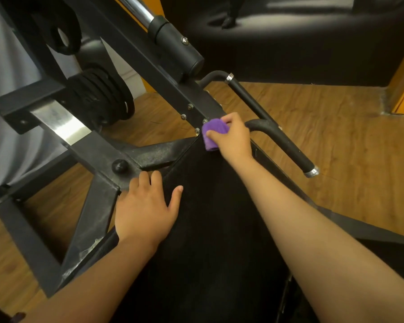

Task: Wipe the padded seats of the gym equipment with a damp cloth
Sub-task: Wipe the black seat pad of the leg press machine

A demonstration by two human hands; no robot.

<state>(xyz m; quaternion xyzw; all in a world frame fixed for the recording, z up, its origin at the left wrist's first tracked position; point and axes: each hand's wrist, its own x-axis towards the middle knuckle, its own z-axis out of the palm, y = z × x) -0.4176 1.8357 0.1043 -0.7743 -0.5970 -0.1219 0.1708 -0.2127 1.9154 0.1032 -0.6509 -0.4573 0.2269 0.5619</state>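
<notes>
**Padded seat (215,217) with purple cloth (214,132) at its far tip**

Head view, looking down the length of the black padded seat. It fills the lower middle of the picture and narrows to a point away from the person. Its surface looks matte and dark, and no detail can be made out on it.

The right hand (233,138) is at the seat's far tip. Its fingers are curled round the bunched purple cloth, with the thumb on the near side of the wad. The cloth sits right where the pad meets the black metal frame (98,155), touching the seat's tip and close against the frame's bolted plate (194,113). I can't tell whether the cloth is damp.

The left hand (147,208) lies flat on the seat's left edge, holding nothing. Its fingers are spread, with the thumb out on the pad. The fingertips reach onto the frame joint, just beside a round black knob (119,166). Both forearms are bare and run from the near end of the seat toward its tip.

Left of the seat, the frame's angled struts show white scuffs. Beyond them, past the seat's tip on the left, is a stack of black weight plates (103,99). A chrome bar (135,8) rises up and away from the tip. Two black grip handles (278,136) with silver end caps stick out just right of the tip. A wood floor (336,127) shows on both sides of the seat.
</notes>
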